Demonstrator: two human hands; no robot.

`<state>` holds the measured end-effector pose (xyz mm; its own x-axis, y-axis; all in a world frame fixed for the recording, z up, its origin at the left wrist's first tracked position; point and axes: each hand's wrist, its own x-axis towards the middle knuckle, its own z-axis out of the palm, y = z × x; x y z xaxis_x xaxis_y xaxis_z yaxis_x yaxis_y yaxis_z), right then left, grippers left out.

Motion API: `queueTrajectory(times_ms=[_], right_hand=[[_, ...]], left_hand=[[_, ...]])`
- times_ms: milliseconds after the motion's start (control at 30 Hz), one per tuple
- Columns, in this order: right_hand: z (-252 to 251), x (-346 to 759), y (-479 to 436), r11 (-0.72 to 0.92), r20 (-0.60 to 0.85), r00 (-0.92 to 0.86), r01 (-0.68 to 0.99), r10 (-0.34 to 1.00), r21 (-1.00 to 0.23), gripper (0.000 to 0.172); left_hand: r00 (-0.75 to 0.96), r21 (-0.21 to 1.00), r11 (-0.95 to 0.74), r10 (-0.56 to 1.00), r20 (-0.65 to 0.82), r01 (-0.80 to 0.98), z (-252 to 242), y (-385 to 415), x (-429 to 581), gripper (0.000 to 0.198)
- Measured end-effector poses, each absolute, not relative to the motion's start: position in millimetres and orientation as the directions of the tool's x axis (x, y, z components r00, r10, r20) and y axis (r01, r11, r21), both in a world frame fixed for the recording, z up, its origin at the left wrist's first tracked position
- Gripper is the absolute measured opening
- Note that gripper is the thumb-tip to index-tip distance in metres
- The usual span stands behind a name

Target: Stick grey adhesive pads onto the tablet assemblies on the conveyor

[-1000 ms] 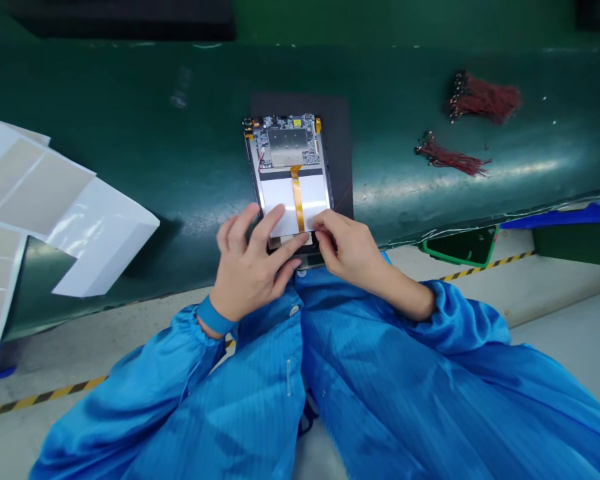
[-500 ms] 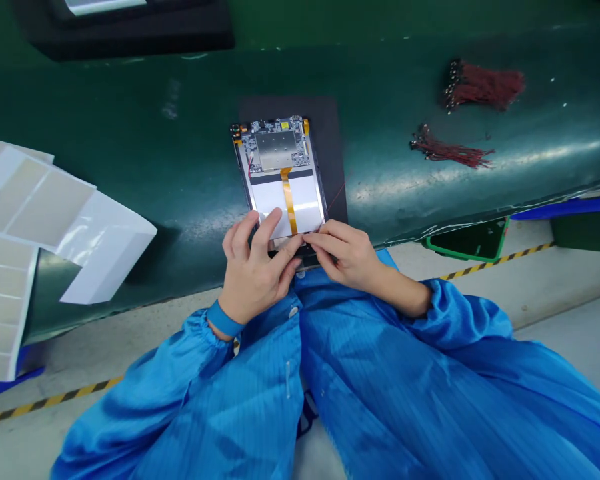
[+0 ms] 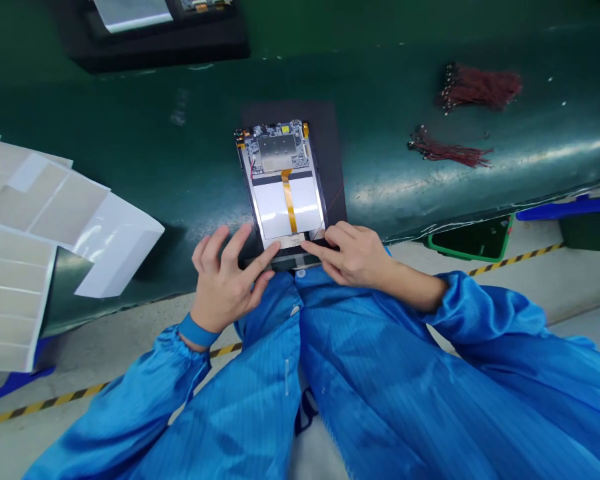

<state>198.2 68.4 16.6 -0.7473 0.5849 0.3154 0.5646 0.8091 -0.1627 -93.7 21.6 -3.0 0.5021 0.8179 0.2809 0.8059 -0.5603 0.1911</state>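
Observation:
An opened tablet [image 3: 283,183] lies back-up on a black mat [image 3: 330,147] on the green bench; its circuit board, white battery and an orange flex cable show. My left hand [image 3: 225,280] rests at the tablet's near left corner, fingers spread, index fingertip touching the bottom edge. My right hand [image 3: 353,253] presses on the near right corner, index finger stretched along the bottom edge and the other fingers curled. Neither hand holds anything that I can see.
Sheets of white labels [image 3: 40,233] lie at the left. Two bundles of red wires [image 3: 480,85] [image 3: 447,153] lie at the far right. A black tray with another device [image 3: 145,27] sits at the far edge. A green-rimmed bin [image 3: 467,243] stands below the bench.
My left hand has slid left and down off the battery to the tablet's near left corner. My right hand has stayed at the near right corner. The view has shifted slightly.

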Motion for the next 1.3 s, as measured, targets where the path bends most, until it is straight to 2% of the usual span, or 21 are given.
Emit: queueTrajectory(times_ms=[67, 133, 200, 267, 333, 400, 467, 567, 633, 667, 767, 800, 867, 933, 1000, 1067, 1133, 1200, 1300], right_hand=[[19, 202, 69, 0.807, 0.291, -0.754, 0.565, 0.589, -0.171, 0.041], [22, 204, 71, 0.761, 0.276, -0.71, 0.59, 0.648, -0.269, 0.035], [23, 207, 71, 0.636, 0.267, -0.58, 0.666, 0.77, -0.388, 0.026], [22, 209, 71, 0.461, 0.228, -0.4, 0.781, 0.888, -0.421, 0.019], [20, 209, 69, 0.321, 0.16, -0.281, 0.872, 0.946, -0.369, 0.02], [18, 205, 66, 0.239, 0.076, -0.226, 0.904, 0.971, -0.354, 0.027], [15, 199, 63, 0.149, 0.009, -0.163, 0.879, 0.987, -0.453, 0.033], [14, 191, 66, -0.03, -0.061, -0.023, 0.674, 0.998, -0.738, 0.039], [16, 188, 73, -0.153, -0.133, 0.079, 0.386, 0.988, -0.91, 0.047], [17, 188, 79, -0.214, -0.193, 0.118, 0.208, 0.974, -0.954, 0.053], [20, 195, 107, -0.339, -0.383, 0.146, -0.257, 0.912, -0.905, 0.062], [21, 200, 123, -0.331, -0.402, 0.158, -0.343, 0.902, -0.879, 0.063], [23, 213, 164, -0.253, -0.362, 0.221, -0.404, 0.906, -0.879, 0.064], [25, 228, 220, -0.17, -0.286, 0.286, -0.37, 0.914, -0.913, 0.062], [28, 244, 283, -0.188, -0.279, 0.309, -0.292, 0.909, -0.938, 0.055], [32, 258, 344, -0.243, -0.255, 0.38, -0.08, 0.889, -0.967, 0.046], [38, 269, 391, -0.297, -0.219, 0.407, 0.139, 0.887, -0.945, 0.04], [45, 272, 421, -0.31, -0.17, 0.419, 0.292, 0.892, -0.905, 0.041], [52, 254, 438, -0.242, -0.022, 0.398, 0.512, 0.917, -0.824, 0.05]], left_hand=[[0.504, 0.168, -0.562, 0.813, 0.29, 0.81, 0, 20, -98, 0.076], [0.502, 0.18, -0.561, 0.815, 0.291, 0.808, 4, 19, -99, 0.076], [0.45, 0.249, -0.519, 0.846, 0.286, 0.817, 7, 19, -96, 0.076], [0.345, 0.366, -0.419, 0.904, 0.251, 0.831, 7, 19, -89, 0.083], [0.264, 0.461, -0.319, 0.947, 0.181, 0.828, 2, 17, -81, 0.093], [0.236, 0.494, -0.277, 0.961, 0.145, 0.824, -6, 14, -72, 0.097], [0.202, 0.489, -0.265, 0.963, 0.18, 0.831, -14, 12, -63, 0.092], [0.15, 0.487, -0.271, 0.95, 0.273, 0.83, -23, 16, -51, 0.08], [0.147, 0.5, -0.29, 0.941, 0.305, 0.816, -22, 24, -43, 0.074], [0.144, 0.512, -0.296, 0.938, 0.316, 0.806, -19, 30, -38, 0.073], [0.155, 0.542, -0.318, 0.933, 0.324, 0.778, 0, 54, -28, 0.074], [0.175, 0.546, -0.34, 0.927, 0.333, 0.765, 10, 63, -26, 0.075], [0.217, 0.537, -0.396, 0.905, 0.367, 0.745, 31, 81, -27, 0.077], [0.219, 0.513, -0.429, 0.881, 0.42, 0.743, 51, 99, -34, 0.078], [0.193, 0.49, -0.419, 0.874, 0.447, 0.764, 65, 117, -46, 0.073], [0.156, 0.481, -0.382, 0.882, 0.444, 0.789, 75, 138, -62, 0.065], [0.108, 0.484, -0.326, 0.899, 0.424, 0.812, 81, 163, -80, 0.058], [0.029, 0.501, -0.209, 0.939, 0.344, 0.84, 84, 192, -102, 0.055], [-0.173, 0.51, 0.105, 0.981, 0.088, 0.854, 81, 242, -137, 0.056]])
